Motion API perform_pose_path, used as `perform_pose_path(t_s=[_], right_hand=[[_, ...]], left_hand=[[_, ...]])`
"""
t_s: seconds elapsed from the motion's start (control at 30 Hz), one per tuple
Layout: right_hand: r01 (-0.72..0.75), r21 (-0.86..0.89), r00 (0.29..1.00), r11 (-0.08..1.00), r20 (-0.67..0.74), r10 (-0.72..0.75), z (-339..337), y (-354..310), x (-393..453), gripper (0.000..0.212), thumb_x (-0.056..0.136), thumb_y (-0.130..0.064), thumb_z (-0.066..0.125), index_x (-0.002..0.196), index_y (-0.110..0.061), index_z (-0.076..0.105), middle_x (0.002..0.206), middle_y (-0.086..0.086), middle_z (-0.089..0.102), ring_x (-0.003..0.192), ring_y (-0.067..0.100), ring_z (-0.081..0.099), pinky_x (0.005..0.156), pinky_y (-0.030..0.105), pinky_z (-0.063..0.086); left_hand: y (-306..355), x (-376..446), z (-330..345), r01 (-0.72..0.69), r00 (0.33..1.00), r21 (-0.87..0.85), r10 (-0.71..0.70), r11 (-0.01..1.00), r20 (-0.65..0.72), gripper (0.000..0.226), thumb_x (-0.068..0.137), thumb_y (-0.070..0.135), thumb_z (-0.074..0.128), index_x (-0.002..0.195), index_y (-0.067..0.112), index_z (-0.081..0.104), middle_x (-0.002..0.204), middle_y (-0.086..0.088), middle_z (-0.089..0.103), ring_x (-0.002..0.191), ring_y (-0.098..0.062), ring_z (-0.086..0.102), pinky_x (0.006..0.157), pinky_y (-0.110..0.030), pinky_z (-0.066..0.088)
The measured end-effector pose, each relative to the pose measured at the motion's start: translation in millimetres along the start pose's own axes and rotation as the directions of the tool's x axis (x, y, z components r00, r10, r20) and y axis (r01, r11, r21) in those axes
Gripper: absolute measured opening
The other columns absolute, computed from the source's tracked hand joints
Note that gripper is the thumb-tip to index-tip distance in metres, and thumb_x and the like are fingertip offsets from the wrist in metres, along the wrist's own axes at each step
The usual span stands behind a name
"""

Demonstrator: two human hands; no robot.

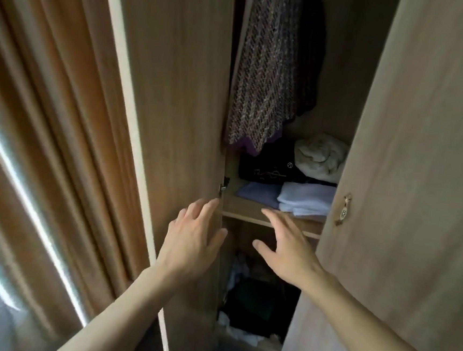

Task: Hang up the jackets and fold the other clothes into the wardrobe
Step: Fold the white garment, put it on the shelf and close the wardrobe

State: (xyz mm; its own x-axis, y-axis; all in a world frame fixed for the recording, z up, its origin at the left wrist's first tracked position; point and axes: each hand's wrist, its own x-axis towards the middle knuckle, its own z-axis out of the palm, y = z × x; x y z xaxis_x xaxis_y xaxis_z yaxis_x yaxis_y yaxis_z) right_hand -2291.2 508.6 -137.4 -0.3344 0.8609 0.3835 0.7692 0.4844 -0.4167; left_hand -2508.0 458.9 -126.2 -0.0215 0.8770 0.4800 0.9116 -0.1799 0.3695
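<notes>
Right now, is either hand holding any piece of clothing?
No, the left hand and the right hand are both open and empty, spread in front of the shelf.

Both hands empty, spread — left hand (194, 236), right hand (288, 250) before wardrobe shelf (249, 209).

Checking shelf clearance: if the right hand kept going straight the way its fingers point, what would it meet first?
Probably the light blue folded clothes on the shelf. The open right hand points up over the shelf's front edge, though depth is unclear.
</notes>
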Motion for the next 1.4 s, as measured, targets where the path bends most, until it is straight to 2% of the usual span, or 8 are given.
perform_pose_path(t_s=[0.23,0.47,0.6,0.73,0.83,1.13,1.3,1.4], right_hand=[[0.024,-0.029,0.999,0.999,-0.025,-0.025,0,-55,-7,0.07,0.093,-0.044,0.063,0.152,-0.024,0.031,0.153,-0.004,0.035,0.142,0.015,0.033,0.114,0.03,0.029],[0.129,0.035,0.992,0.991,-0.013,-0.129,7,-92,7,0.071,0.092,-0.046,0.063,0.152,-0.022,0.032,0.151,-0.004,0.037,0.141,0.015,0.034,0.117,0.032,0.029],[0.14,0.09,0.99,0.986,-0.032,-0.138,14,-109,14,0.07,0.092,-0.044,0.063,0.152,-0.023,0.031,0.151,-0.005,0.037,0.141,0.014,0.033,0.117,0.03,0.029],[0.16,0.093,0.987,0.983,-0.018,-0.159,17,-123,16,0.07,0.092,-0.043,0.063,0.151,-0.025,0.03,0.151,-0.006,0.035,0.143,0.013,0.03,0.118,0.029,0.027],[0.154,0.109,0.988,0.982,-0.035,-0.151,12,-128,17,0.069,0.092,-0.041,0.064,0.151,-0.026,0.03,0.152,-0.007,0.035,0.142,0.012,0.031,0.117,0.029,0.029],[0.152,0.13,0.987,0.98,-0.067,-0.145,-1,-115,9,0.068,0.091,-0.039,0.066,0.15,-0.029,0.033,0.15,-0.011,0.039,0.14,0.01,0.035,0.116,0.028,0.031],[0.102,0.167,0.995,0.981,-0.037,-0.097,-4,-111,8,0.073,0.091,-0.041,0.066,0.153,-0.029,0.028,0.153,-0.01,0.036,0.141,0.009,0.033,0.112,0.022,0.028],[0.072,0.212,0.997,0.975,-0.009,-0.072,-4,-106,5,0.075,0.091,-0.04,0.066,0.153,-0.029,0.025,0.154,-0.009,0.035,0.143,0.011,0.032,0.114,0.026,0.031]], left_hand=[[-16,-27,-39,-0.092,0.996,-0.034,0.092,0.995,-0.015,0.061,0.097,0.048,0.049,0.151,0.031,0.027,0.157,0.002,0.032,0.141,-0.023,0.035,0.113,-0.044,0.036],[-32,-22,-88,-0.178,0.952,-0.006,0.171,0.984,-0.255,0.057,0.093,0.037,0.054,0.147,0.025,0.038,0.147,0.002,0.046,0.132,-0.02,0.043,0.105,-0.044,0.044],[-45,4,-114,-0.091,0.927,0.029,0.095,0.995,-0.363,0.069,0.093,0.033,0.058,0.153,0.022,0.026,0.155,-0.004,0.034,0.139,-0.026,0.034,0.107,-0.04,0.038],[-53,24,-125,-0.087,0.968,-0.095,0.061,0.992,-0.242,0.096,0.09,0.033,0.062,0.156,0.019,-0.006,0.164,-0.008,0.004,0.151,-0.026,0.007,0.119,-0.04,0.019],[-51,30,-125,-0.061,0.986,-0.239,0.022,0.969,-0.163,0.103,0.089,0.023,0.064,0.155,0.02,-0.014,0.162,-0.007,0.01,0.149,-0.023,0.016,0.12,-0.04,0.026],[-37,24,-114,-0.086,0.972,-0.379,-0.006,0.922,-0.235,0.095,0.075,0.041,0.049,0.158,0.028,0.005,0.149,0.0,0.032,0.139,-0.014,0.036,0.11,-0.047,0.042],[-10,19,-110,-0.108,0.984,-0.452,0.03,0.885,-0.176,0.09,0.077,0.038,0.049,0.157,0.027,0.01,0.139,0.004,0.033,0.126,-0.01,0.044,0.104,-0.04,0.048],[3,20,-106,-0.127,0.988,-0.487,0.067,0.864,-0.14,0.084,0.086,0.008,0.054,0.156,0.029,0.014,0.132,0.003,0.035,0.117,0.001,0.046,0.101,-0.034,0.051]])
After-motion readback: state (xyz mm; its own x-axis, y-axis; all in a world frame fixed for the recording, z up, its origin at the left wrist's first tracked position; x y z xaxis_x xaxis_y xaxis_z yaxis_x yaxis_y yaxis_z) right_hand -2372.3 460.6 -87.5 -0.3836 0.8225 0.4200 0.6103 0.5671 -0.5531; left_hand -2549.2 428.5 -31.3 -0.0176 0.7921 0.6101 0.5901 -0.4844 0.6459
